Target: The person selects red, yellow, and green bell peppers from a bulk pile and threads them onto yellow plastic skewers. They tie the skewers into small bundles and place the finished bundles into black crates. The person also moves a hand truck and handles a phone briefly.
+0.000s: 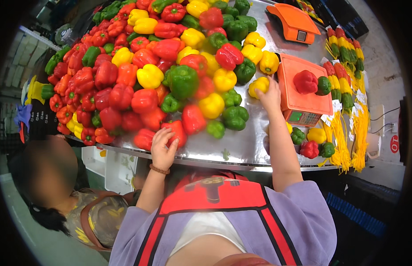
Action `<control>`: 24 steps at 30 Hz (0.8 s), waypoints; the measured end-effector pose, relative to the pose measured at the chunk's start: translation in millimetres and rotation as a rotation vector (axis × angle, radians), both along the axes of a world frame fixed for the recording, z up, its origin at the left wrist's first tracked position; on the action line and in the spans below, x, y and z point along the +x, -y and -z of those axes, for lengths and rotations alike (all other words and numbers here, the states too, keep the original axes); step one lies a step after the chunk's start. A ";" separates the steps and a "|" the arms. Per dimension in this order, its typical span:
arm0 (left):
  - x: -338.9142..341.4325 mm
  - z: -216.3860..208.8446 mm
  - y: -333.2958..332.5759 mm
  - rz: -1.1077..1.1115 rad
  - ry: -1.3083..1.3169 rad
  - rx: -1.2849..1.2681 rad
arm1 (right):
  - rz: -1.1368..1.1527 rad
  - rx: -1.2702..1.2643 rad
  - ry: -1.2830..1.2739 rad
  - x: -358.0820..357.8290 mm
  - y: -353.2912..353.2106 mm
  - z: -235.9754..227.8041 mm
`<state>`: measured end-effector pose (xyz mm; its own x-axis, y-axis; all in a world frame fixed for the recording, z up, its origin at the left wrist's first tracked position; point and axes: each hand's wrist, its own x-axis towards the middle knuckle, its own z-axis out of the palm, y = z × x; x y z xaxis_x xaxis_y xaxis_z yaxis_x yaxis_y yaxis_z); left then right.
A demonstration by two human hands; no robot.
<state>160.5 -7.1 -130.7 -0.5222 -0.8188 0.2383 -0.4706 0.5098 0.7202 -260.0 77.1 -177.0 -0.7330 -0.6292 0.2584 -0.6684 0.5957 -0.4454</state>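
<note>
My right hand [271, 95] is closed around the near side of a yellow bell pepper [258, 86], just left of the orange scale [283, 95]. A red bell pepper [305, 82] and a small green bell pepper [323, 85] rest on that scale's pan. At the table's front edge my left hand [162, 145] has its fingers apart, touching or just above a red bell pepper [176, 131]. Another red bell pepper [144, 139] lies to its left. A large pile of red, yellow and green bell peppers covers the table's left and middle.
A second orange scale [294, 24] stands farther back. Several loose peppers, including a yellow one [316, 135], lie in front of the near scale. Bundled pepper packs [341, 84] and yellow net bags [359, 133] line the right edge. Another person [93, 217] is at lower left.
</note>
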 end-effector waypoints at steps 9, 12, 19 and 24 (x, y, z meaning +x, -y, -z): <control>2.5 36.4 -57.3 0.594 -0.036 1.264 | -0.045 -0.031 0.186 10.9 0.8 -20.0; 4.4 89.6 -88.6 0.659 -0.090 1.576 | -0.133 -0.141 0.164 23.1 -8.7 -58.7; -6.8 89.0 -104.3 0.707 0.199 1.287 | -0.040 -0.451 -0.175 -77.9 -28.4 -163.9; -7.8 65.9 -103.0 0.682 0.172 1.210 | 0.218 -0.116 -0.138 -203.8 -32.5 -162.8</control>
